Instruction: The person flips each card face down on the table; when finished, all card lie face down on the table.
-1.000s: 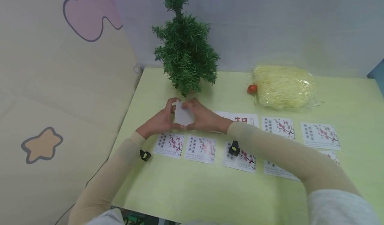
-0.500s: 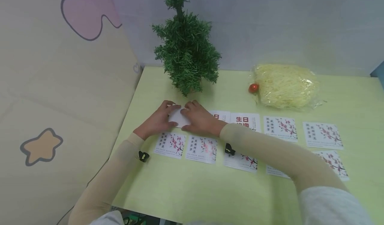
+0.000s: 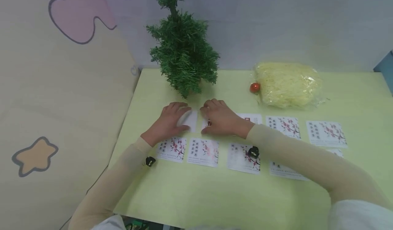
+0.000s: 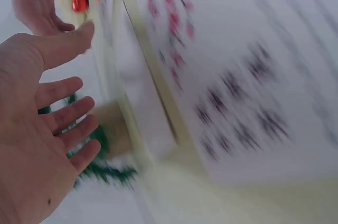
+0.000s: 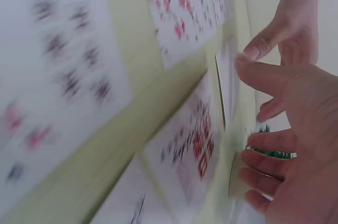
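Observation:
A plain white card (image 3: 191,121) lies on the table, and my left hand (image 3: 167,121) hovers at its left side with the thumb and fingers spread apart. In the left wrist view, that card (image 4: 140,84) lies beyond the straight fingers, and the palm holds nothing. To the right, my right hand (image 3: 223,119) is over a white card with red characters (image 5: 193,139), partly hiding it in the head view. Its fingers are loosely extended, with nothing between them. Several cards printed with pink blossoms (image 3: 203,152) lie in a row nearer the person.
An artificial green tree (image 3: 184,56) stands behind the hands. A clear bag of pale yellow shredded filler (image 3: 288,85) and a small red bauble (image 3: 255,88) sit at the back right. More blossom cards (image 3: 326,134) lie on the right.
Both hands held the white card raised between them, then lowered it flat onto the table. Now they have parted from it, the right hand shifting right. The head view has turned slightly.

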Available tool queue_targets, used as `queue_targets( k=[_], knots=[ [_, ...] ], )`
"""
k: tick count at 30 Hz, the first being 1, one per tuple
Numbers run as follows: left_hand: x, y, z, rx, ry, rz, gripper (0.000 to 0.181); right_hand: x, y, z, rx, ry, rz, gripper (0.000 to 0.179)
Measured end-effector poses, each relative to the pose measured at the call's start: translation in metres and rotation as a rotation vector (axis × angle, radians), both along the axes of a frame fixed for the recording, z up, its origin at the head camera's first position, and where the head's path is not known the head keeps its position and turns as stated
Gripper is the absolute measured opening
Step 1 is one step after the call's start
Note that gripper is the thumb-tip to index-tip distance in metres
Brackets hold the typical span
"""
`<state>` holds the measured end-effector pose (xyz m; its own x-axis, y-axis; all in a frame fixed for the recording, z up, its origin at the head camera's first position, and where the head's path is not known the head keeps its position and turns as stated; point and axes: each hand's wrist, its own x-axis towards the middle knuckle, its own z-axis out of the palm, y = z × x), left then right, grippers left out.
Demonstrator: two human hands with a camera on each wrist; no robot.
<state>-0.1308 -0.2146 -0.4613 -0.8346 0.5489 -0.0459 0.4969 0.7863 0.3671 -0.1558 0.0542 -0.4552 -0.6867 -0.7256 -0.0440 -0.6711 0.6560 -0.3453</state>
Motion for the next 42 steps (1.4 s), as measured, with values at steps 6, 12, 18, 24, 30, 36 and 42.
queue_targets(
  k=[6,12,18,24,30,36,42],
  knots=[
    [-0.004,0.05,0.006,-0.053,0.013,-0.144,0.085,-0.001,0.043,0.007,0.14,-0.025,-0.071,0.093],
    [-0.012,0.068,-0.009,-0.129,-0.03,-0.202,0.093,0.0,0.052,0.002,0.174,-0.052,-0.111,0.1],
    [-0.011,0.071,-0.014,-0.159,-0.018,-0.2,0.093,-0.004,0.052,-0.001,0.112,-0.151,-0.165,0.077],
    [-0.006,0.076,-0.008,-0.172,0.012,-0.206,0.093,-0.012,0.057,0.005,-0.224,-0.467,-0.298,0.054],
    [-0.004,0.094,-0.001,-0.024,-0.023,-0.197,0.11,-0.015,0.055,0.012,-0.415,-0.59,-0.36,0.057],
    [-0.005,0.11,0.007,0.103,-0.114,-0.164,0.112,-0.013,0.059,0.015,-0.534,-0.644,-0.391,0.054],
    [-0.005,0.106,0.011,0.418,-0.354,-0.006,0.106,-0.007,0.078,0.013,-0.674,-0.794,-0.354,0.051]
  ],
)
